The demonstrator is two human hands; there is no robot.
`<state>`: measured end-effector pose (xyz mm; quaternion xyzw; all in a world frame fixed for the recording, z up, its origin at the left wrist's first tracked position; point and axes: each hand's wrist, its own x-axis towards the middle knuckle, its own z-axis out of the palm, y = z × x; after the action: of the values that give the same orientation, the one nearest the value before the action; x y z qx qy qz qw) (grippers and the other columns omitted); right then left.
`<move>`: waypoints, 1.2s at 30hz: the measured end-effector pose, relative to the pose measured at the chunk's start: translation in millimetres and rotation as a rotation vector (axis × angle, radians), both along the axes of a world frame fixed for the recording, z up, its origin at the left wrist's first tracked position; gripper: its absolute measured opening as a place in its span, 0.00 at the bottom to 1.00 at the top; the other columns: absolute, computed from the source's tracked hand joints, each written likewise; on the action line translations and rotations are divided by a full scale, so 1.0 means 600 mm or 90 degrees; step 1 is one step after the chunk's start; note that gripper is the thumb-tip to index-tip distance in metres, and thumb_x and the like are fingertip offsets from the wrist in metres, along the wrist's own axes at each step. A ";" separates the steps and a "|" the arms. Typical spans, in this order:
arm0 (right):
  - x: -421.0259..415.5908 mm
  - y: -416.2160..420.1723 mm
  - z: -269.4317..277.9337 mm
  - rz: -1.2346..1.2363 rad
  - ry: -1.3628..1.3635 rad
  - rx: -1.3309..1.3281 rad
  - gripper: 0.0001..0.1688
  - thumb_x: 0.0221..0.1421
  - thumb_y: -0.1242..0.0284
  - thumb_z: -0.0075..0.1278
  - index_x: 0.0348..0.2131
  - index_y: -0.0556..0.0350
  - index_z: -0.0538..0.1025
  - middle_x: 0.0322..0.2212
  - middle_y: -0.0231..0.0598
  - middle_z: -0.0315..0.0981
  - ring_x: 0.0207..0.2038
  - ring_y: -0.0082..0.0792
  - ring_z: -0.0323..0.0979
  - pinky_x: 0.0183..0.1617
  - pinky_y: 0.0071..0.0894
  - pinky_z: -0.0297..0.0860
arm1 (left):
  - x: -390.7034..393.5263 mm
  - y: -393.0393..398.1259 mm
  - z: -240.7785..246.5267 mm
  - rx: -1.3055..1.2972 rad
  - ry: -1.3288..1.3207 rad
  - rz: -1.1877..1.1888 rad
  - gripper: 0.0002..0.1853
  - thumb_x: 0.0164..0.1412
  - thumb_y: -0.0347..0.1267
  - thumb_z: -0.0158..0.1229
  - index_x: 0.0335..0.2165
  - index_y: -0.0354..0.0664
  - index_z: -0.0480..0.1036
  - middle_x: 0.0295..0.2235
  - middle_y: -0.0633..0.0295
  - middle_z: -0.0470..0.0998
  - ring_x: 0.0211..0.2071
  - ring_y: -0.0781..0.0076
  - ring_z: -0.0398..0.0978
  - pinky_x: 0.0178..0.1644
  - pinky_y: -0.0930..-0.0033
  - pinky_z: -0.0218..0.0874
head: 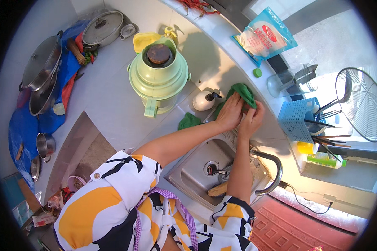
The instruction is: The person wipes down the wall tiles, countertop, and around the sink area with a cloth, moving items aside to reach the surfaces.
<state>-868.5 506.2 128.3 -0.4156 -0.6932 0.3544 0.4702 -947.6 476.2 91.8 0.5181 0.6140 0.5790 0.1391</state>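
A green cloth is bunched up near the wall behind the sink. My left hand lies over it, fingers together, the fingertips against its folds. My right hand pinches the cloth's near right edge. Both hands are just beyond the stainless steel sink, close to each other. To the left of them stands a white pump bottle with a black nozzle. A second green cloth lies on the counter left of the sink.
A curved chrome faucet rises beside my right forearm. In the sink lies a brownish elongated object. A pale green lidless container stands on the counter. A blue perforated basket with utensils and a glass jar are on the ledge.
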 end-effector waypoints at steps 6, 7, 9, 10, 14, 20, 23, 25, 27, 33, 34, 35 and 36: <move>0.009 0.025 -0.042 0.215 0.010 -0.122 0.22 0.61 0.69 0.39 0.52 0.63 0.65 0.42 0.44 0.71 0.46 0.36 0.70 0.51 0.33 0.63 | -0.035 0.035 0.026 0.125 -0.020 0.144 0.28 0.46 0.22 0.49 0.50 0.32 0.59 0.53 0.39 0.58 0.55 0.38 0.54 0.59 0.55 0.49; -0.007 0.025 -0.034 0.224 -0.017 -0.096 0.23 0.61 0.70 0.39 0.53 0.63 0.64 0.45 0.45 0.69 0.48 0.37 0.68 0.52 0.33 0.62 | -0.043 0.045 0.033 0.137 -0.131 0.167 0.29 0.45 0.21 0.49 0.50 0.32 0.59 0.51 0.40 0.59 0.53 0.38 0.57 0.58 0.55 0.49; -0.045 0.021 -0.015 0.242 -0.073 -0.048 0.25 0.60 0.72 0.40 0.55 0.63 0.62 0.50 0.47 0.66 0.52 0.40 0.66 0.54 0.33 0.60 | -0.080 0.058 0.049 0.147 -0.223 0.233 0.31 0.43 0.19 0.46 0.51 0.32 0.57 0.50 0.40 0.60 0.51 0.38 0.59 0.56 0.57 0.52; -0.060 0.015 -0.001 0.236 -0.101 -0.018 0.25 0.59 0.73 0.41 0.55 0.63 0.62 0.51 0.48 0.65 0.53 0.42 0.65 0.55 0.33 0.60 | -0.096 0.049 0.076 0.109 -0.285 0.199 0.31 0.43 0.20 0.47 0.51 0.33 0.57 0.49 0.40 0.60 0.50 0.39 0.60 0.55 0.57 0.53; -0.094 -0.010 0.013 0.209 -0.163 0.111 0.28 0.55 0.78 0.43 0.55 0.62 0.62 0.51 0.53 0.63 0.53 0.47 0.64 0.54 0.35 0.60 | -0.124 0.038 0.074 0.010 -0.283 0.125 0.29 0.43 0.22 0.47 0.50 0.35 0.59 0.48 0.41 0.62 0.49 0.41 0.63 0.53 0.57 0.56; -0.009 -0.071 -0.127 -0.017 -0.251 -0.054 0.19 0.52 0.76 0.48 0.45 0.62 0.69 0.42 0.45 0.71 0.40 0.35 0.70 0.44 0.32 0.66 | -0.070 -0.006 0.068 0.114 -0.197 0.069 0.26 0.47 0.24 0.48 0.49 0.33 0.61 0.51 0.37 0.59 0.51 0.38 0.58 0.56 0.54 0.53; 0.071 -0.105 -0.288 0.223 -0.138 -0.173 0.17 0.51 0.76 0.49 0.43 0.60 0.71 0.41 0.46 0.71 0.41 0.35 0.69 0.42 0.30 0.66 | 0.025 -0.052 0.103 0.206 -0.051 -0.051 0.28 0.47 0.27 0.52 0.50 0.35 0.62 0.54 0.41 0.58 0.56 0.41 0.55 0.61 0.55 0.48; -0.013 -0.153 -0.226 0.175 -0.286 -0.078 0.18 0.51 0.76 0.51 0.43 0.61 0.71 0.40 0.49 0.70 0.42 0.41 0.68 0.46 0.33 0.64 | 0.042 -0.092 0.109 0.258 0.026 -0.079 0.27 0.47 0.28 0.55 0.49 0.36 0.64 0.54 0.42 0.59 0.57 0.41 0.55 0.62 0.53 0.46; -0.065 -0.139 -0.200 0.087 -0.258 0.098 0.25 0.49 0.71 0.54 0.46 0.62 0.68 0.43 0.55 0.67 0.44 0.48 0.67 0.50 0.39 0.62 | 0.059 -0.125 0.134 0.332 0.028 -0.122 0.25 0.46 0.27 0.56 0.47 0.36 0.66 0.52 0.43 0.61 0.55 0.40 0.57 0.62 0.50 0.46; -0.130 -0.044 -0.185 -0.093 -0.378 0.026 0.26 0.42 0.61 0.61 0.33 0.66 0.73 0.31 0.54 0.71 0.33 0.47 0.70 0.39 0.42 0.65 | 0.065 -0.184 0.173 0.322 -0.052 -0.226 0.29 0.45 0.27 0.57 0.49 0.35 0.64 0.51 0.43 0.63 0.52 0.42 0.61 0.57 0.55 0.54; -0.133 -0.034 -0.187 -0.109 -0.404 0.010 0.26 0.41 0.58 0.62 0.28 0.67 0.75 0.25 0.52 0.73 0.27 0.44 0.72 0.35 0.40 0.67 | 0.057 -0.189 0.171 0.264 -0.077 -0.197 0.28 0.45 0.27 0.57 0.49 0.35 0.64 0.51 0.43 0.63 0.52 0.43 0.62 0.56 0.56 0.54; -0.133 -0.034 -0.193 -0.102 -0.300 0.024 0.26 0.42 0.57 0.61 0.25 0.66 0.74 0.22 0.51 0.72 0.25 0.42 0.71 0.33 0.40 0.66 | 0.050 -0.194 0.168 0.205 -0.102 -0.170 0.28 0.45 0.27 0.57 0.49 0.36 0.64 0.50 0.43 0.64 0.52 0.43 0.62 0.55 0.57 0.55; -0.137 -0.039 -0.194 -0.095 -0.199 0.039 0.27 0.43 0.56 0.60 0.21 0.66 0.73 0.19 0.50 0.70 0.22 0.41 0.69 0.32 0.40 0.66 | 0.039 -0.195 0.166 0.195 -0.094 -0.096 0.28 0.46 0.27 0.57 0.48 0.36 0.64 0.50 0.44 0.64 0.52 0.44 0.62 0.55 0.57 0.55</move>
<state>-950.7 482.8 12.1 -0.5015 -0.7357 0.2285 0.3937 -924.2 359.5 191.6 0.5341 0.4660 0.6901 0.1461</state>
